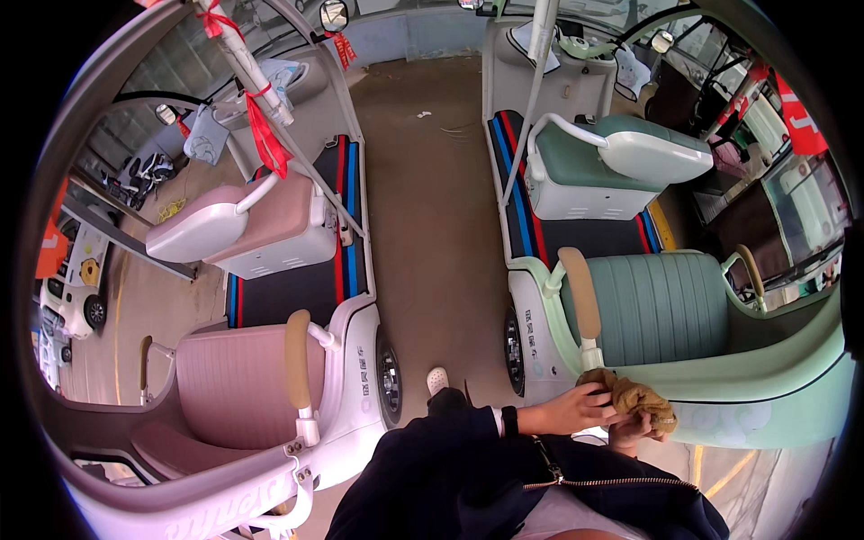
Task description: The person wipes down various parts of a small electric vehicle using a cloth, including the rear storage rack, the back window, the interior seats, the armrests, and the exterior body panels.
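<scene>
A crumpled brown cloth (638, 398) is bunched between my two hands beside the rear body of a green electric tricycle (742, 391). My left hand (574, 408), with a black band at the wrist, grips the cloth's left side with bent fingers. My right hand (632, 430) holds it from below, partly covered by its folds. Just above the cloth stands the tan padded armrest (579, 293) of the green rear seat (651, 310). Whether the cloth touches the bodywork I cannot tell.
A pink electric tricycle (250, 385) stands to my left, with a concrete aisle (432, 236) between the two. Red ribbon (266, 138) hangs from its wrapped post. White roof posts (540, 40), wheels (388, 374) and mirrors (334, 15) border the aisle. A white vehicle (74, 290) is outside at left.
</scene>
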